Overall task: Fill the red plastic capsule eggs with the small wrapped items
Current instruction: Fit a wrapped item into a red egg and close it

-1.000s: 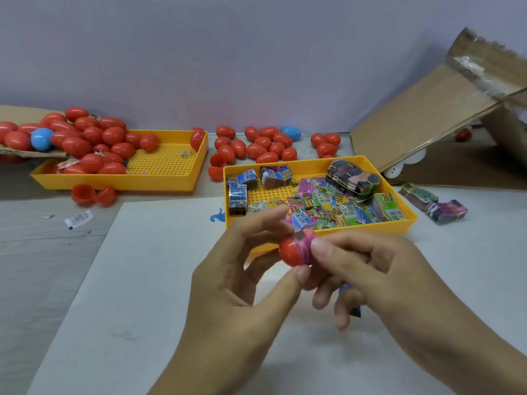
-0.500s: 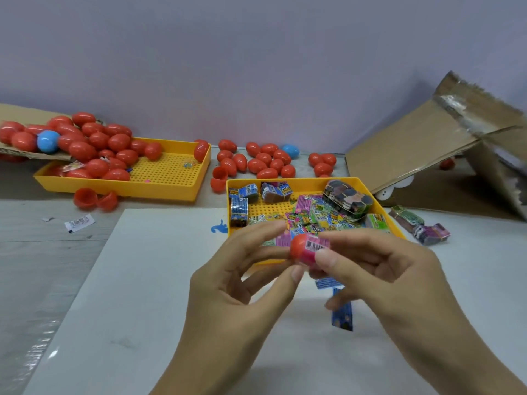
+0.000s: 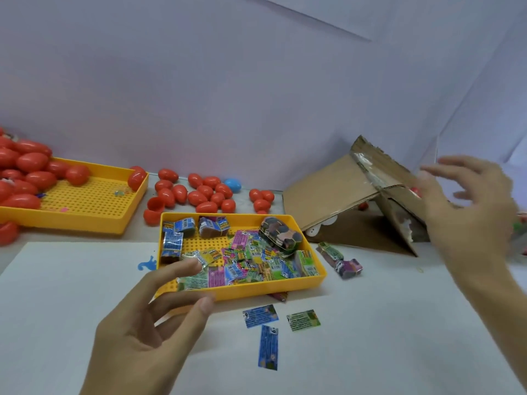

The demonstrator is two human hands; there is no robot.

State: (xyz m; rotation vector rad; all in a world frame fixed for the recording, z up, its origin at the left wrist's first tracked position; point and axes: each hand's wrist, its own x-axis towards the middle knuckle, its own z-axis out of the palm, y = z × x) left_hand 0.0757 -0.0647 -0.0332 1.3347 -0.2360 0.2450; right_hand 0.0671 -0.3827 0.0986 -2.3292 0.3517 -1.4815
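My left hand (image 3: 159,317) hovers with relaxed fingers and nothing in it, at the front edge of the yellow tray (image 3: 242,292) of small wrapped packets (image 3: 251,260). My right hand (image 3: 470,212) is far right with fingers spread, over the tilted cardboard box (image 3: 333,195). A bit of a red egg (image 3: 415,191) shows just beside its fingertips at the box flap, blurred. Three loose packets (image 3: 268,347) lie on the white sheet (image 3: 71,280) between my hands. Several red capsule eggs (image 3: 199,192) lie behind the tray.
A second yellow tray (image 3: 85,223) at the left holds a heap of red eggs (image 3: 31,172). One blue egg (image 3: 232,185) sits among the loose red ones. Banded bundles of packets (image 3: 339,260) lie right of the packet tray. A wall stands close behind.
Both hands were pinching one red egg with a pink packet in it. They have parted; my right hand swung right to the cardboard box and my left hand is now bare.
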